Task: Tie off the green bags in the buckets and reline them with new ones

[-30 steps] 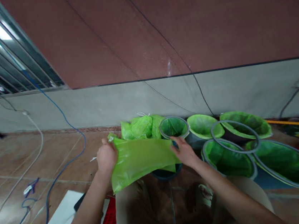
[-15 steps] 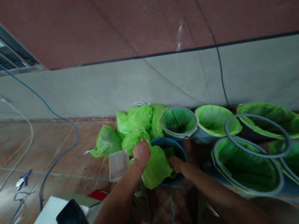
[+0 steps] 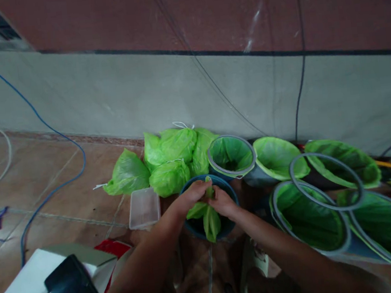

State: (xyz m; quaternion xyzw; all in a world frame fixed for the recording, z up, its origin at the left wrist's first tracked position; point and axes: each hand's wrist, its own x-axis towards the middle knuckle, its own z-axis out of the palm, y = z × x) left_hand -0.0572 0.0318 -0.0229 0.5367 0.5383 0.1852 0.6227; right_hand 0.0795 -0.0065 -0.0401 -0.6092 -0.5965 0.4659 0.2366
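Note:
Both hands meet over a blue bin (image 3: 233, 227) standing on the tiles in front of me. My left hand (image 3: 198, 191) and my right hand (image 3: 221, 202) are closed around the gathered neck of a green plastic bag (image 3: 211, 222), whose lower part hangs over the bin's opening. Fingers partly cover the bunched top. Just behind the hands, several tied green bags (image 3: 170, 151) are piled against the wall, and a clear plastic container (image 3: 144, 208) lies to their left.
Several bins lined with green bags, including a grey-rimmed bin (image 3: 231, 154), stand at right. A loose grey ring (image 3: 323, 154) rests across two of them. At lower left, a dark phone-like device (image 3: 72, 292) lies on a white box (image 3: 24, 283). A blue cable (image 3: 51, 200) crosses the floor.
My hands have come together; the green bag, spread wide before, is now bunched between them. My right hand has risen out of the bin. The view has shifted a little.

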